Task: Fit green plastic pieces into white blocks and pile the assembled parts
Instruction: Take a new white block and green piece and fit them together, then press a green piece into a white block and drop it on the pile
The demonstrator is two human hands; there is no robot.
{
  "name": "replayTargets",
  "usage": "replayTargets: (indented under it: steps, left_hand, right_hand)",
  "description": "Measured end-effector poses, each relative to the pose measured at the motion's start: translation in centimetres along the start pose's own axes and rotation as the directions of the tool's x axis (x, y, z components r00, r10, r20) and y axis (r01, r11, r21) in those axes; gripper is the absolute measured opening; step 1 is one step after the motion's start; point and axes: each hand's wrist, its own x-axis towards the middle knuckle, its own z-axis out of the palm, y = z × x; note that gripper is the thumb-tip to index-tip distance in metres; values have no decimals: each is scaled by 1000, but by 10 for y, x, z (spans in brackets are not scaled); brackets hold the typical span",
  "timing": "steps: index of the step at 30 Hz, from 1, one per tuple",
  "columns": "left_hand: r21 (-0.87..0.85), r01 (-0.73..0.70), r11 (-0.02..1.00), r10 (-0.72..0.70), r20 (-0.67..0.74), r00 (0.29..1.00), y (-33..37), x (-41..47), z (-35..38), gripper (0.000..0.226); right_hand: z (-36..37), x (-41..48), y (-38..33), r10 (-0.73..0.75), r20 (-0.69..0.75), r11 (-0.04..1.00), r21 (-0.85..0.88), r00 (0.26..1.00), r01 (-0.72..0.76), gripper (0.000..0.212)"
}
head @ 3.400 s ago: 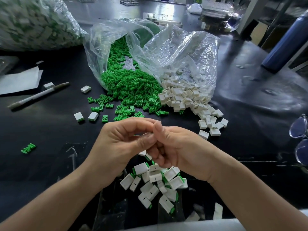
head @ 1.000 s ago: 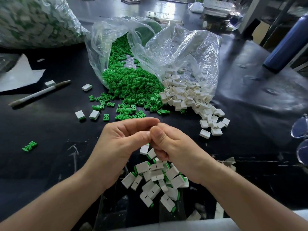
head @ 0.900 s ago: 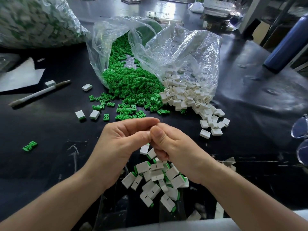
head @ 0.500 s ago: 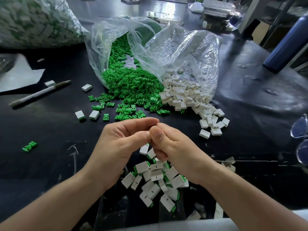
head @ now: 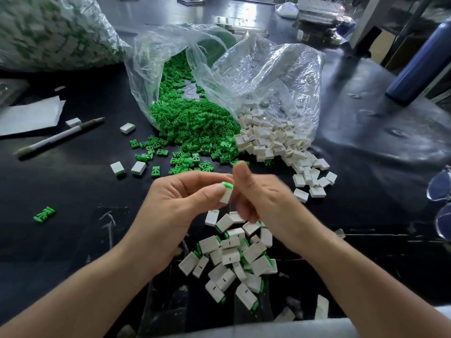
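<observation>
My left hand (head: 180,203) pinches an assembled part (head: 225,194), a white block with a green piece showing at its top, between thumb and fingers. My right hand (head: 263,201) is just right of it, blurred, thumb raised off the block and fingers loosely curled with nothing visibly in them. Below both hands lies the pile of assembled parts (head: 234,259). Loose green pieces (head: 192,128) spill from a clear bag (head: 146,69). White blocks (head: 273,142) spill from a second clear bag (head: 275,76).
A pen (head: 58,137) and a paper sheet (head: 29,115) lie at left, with two stray blocks (head: 128,168) and a lone green piece (head: 44,214). A large filled bag (head: 53,32) sits far left, a blue bottle (head: 419,59) far right, glasses (head: 441,203) at the right edge.
The hands were pressed together over the part. Now my right thumb has lifted and the right hand has drawn slightly away, leaving the assembled block visible in my left fingers.
</observation>
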Motion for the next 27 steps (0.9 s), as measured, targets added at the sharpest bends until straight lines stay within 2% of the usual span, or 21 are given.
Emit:
replayTargets:
  steps: [3, 5, 7, 9, 11, 15, 19, 23, 27]
  left_hand:
    - [51, 20, 998, -19, -31, 999, 0, 0, -1, 31]
    - [99, 36, 994, -40, 35, 999, 2, -3, 0, 30]
    - [152, 60, 987, -78, 114, 990, 3, -6, 2, 28]
    - [185, 68, 980, -95, 140, 986, 3, -7, 3, 24]
    - [199, 60, 978, -84, 112, 990, 4, -6, 3, 31]
    - [146, 56, 988, -58, 11, 998, 4, -4, 2, 34]
    - [144, 72, 987, -71, -13, 997, 3, -3, 2, 25]
    - [148, 87, 985, -84, -28, 996, 3, -2, 2, 23]
    - [140, 94, 986, -85, -67, 994, 0, 0, 2, 23]
  right_hand:
    - [-26, 5, 4, -35, -255, 955, -293, 966, -43, 46]
    - [-46, 8, 12, -68, -386, 882, -454, 920, -125, 20]
    - [-63, 11, 19, -50, -451, 813, -536, 891, -226, 11]
    - [-74, 11, 26, 16, -458, 757, -575, 889, -310, 10]
    - [-79, 11, 30, 77, -440, 709, -607, 895, -360, 12]
    - [-81, 11, 33, 164, -422, 653, -631, 892, -419, 22]
    - [-78, 14, 36, 212, -390, 584, -684, 896, -436, 24]
    - [-78, 14, 37, 185, -398, 594, -683, 899, -425, 9]
    - [-76, 12, 35, 129, -392, 637, -671, 911, -379, 17]
